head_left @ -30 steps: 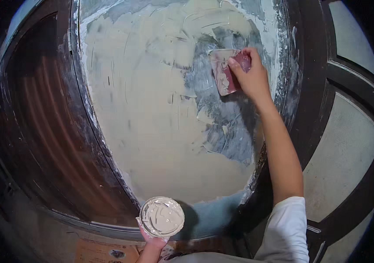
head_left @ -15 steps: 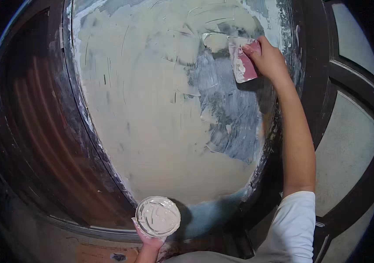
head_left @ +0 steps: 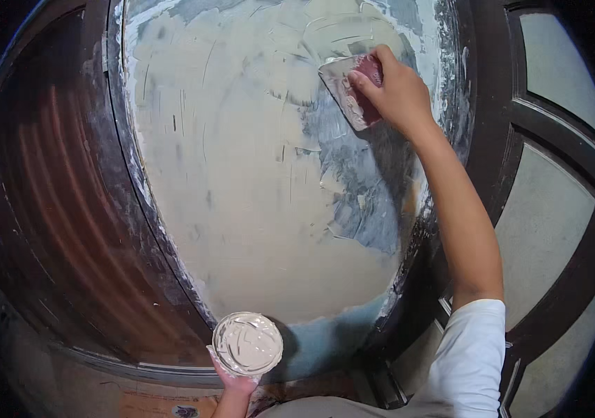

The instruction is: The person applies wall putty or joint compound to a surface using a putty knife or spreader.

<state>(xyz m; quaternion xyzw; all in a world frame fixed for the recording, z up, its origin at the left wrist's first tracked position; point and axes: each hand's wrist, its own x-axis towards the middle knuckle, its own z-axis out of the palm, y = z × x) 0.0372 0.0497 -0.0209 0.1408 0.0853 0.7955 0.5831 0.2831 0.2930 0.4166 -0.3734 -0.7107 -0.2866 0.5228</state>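
Note:
My right hand (head_left: 396, 87) grips a pinkish-red putty spreader (head_left: 354, 92), its wide blade smeared with cream paste. The blade lies at or very near the upper right part of the wall panel (head_left: 235, 188); contact is hard to make out. Cream filler coats most of that panel, while a grey-blue patch (head_left: 371, 202) shows below the spreader. Low in the view, my left hand (head_left: 236, 380) holds up a round tub (head_left: 247, 343) of cream putty from beneath, fingers partly hidden under it. Some paste sticks to that hand.
Dark wooden panelling (head_left: 53, 209) stands to the left. On the right is a dark frame with pale panes (head_left: 545, 230). Scraped, white-smeared edges border the coated panel. Flattened brown cardboard (head_left: 161, 404) lies at the bottom left.
My right hand has moved the spreader left and slightly up, tilting it; fresh filler now covers more of the panel's upper right. The left hand with the tub stays almost in place.

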